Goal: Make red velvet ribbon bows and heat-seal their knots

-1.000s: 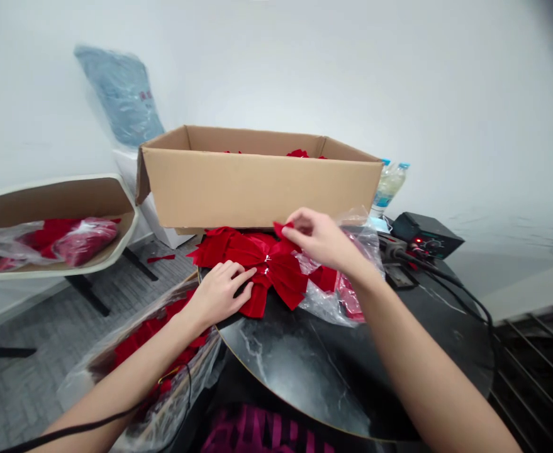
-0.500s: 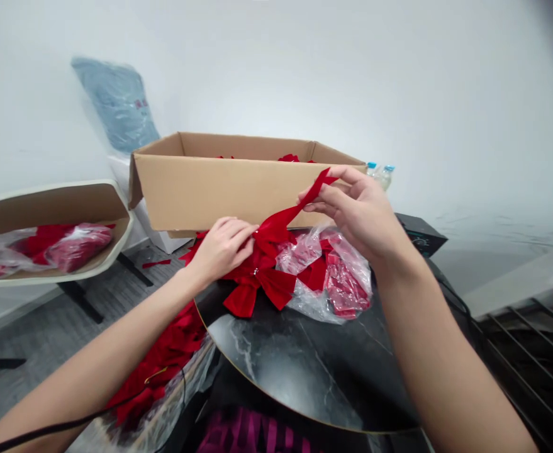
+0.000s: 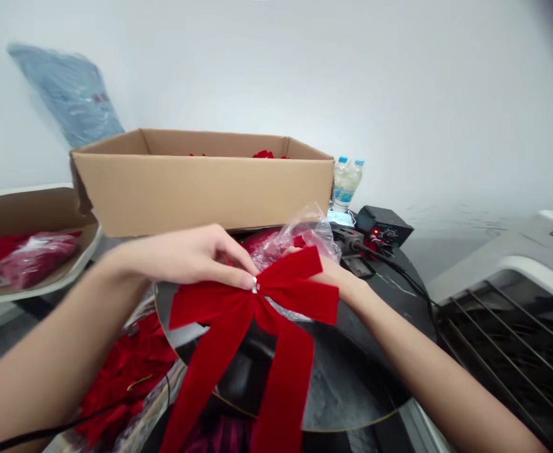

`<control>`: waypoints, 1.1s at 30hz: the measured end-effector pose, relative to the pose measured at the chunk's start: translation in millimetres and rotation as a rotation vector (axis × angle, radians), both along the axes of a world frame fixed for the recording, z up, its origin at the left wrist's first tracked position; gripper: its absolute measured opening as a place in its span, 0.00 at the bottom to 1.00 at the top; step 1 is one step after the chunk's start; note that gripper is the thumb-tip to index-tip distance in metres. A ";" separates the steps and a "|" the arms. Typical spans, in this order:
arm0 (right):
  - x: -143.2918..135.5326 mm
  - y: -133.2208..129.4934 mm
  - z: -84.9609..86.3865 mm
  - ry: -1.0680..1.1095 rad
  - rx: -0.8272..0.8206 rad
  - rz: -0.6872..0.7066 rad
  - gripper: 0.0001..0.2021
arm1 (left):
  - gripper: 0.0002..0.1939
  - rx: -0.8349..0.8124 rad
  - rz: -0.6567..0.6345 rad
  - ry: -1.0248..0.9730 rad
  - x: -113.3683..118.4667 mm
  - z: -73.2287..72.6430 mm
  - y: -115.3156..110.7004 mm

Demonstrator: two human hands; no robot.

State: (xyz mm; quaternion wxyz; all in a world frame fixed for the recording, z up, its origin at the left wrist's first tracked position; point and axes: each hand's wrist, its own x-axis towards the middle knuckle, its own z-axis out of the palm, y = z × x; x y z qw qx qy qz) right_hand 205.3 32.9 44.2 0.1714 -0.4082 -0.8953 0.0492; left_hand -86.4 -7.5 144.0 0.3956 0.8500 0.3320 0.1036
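With my left hand [image 3: 205, 255], I pinch the soft, fuzzy red bow [image 3: 299, 299] at its shiny middle, and it hangs over the edge of the smooth, round black table [image 3: 346, 384] with two long, flat tails. My right hand [image 3: 328, 270] is behind the bow's loops, which hide its fingers, so I can't tell if they grip anything, and a crinkly clear bag [image 3: 323, 236] is close by. Past them, a big brown cardboard box [image 3: 201, 195] blocks part of the wall [image 3: 257, 63], with two bottles [image 3: 349, 184] beside it.
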 end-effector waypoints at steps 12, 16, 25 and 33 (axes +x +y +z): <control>39.4 -25.7 18.1 0.408 0.059 -0.010 0.02 | 0.24 -0.054 0.309 -0.484 101.8 -92.0 26.5; 39.7 -38.7 13.3 0.538 -0.081 -0.022 0.01 | 0.09 -0.250 0.335 -0.679 108.2 -92.9 28.9; 28.3 -43.5 -3.1 1.104 -0.352 -0.227 0.03 | 0.04 -0.214 0.525 -0.871 104.1 -103.8 28.8; 27.0 -41.7 -4.4 1.074 -0.391 -0.251 0.09 | 0.08 -0.144 0.582 -0.762 102.8 -106.9 23.9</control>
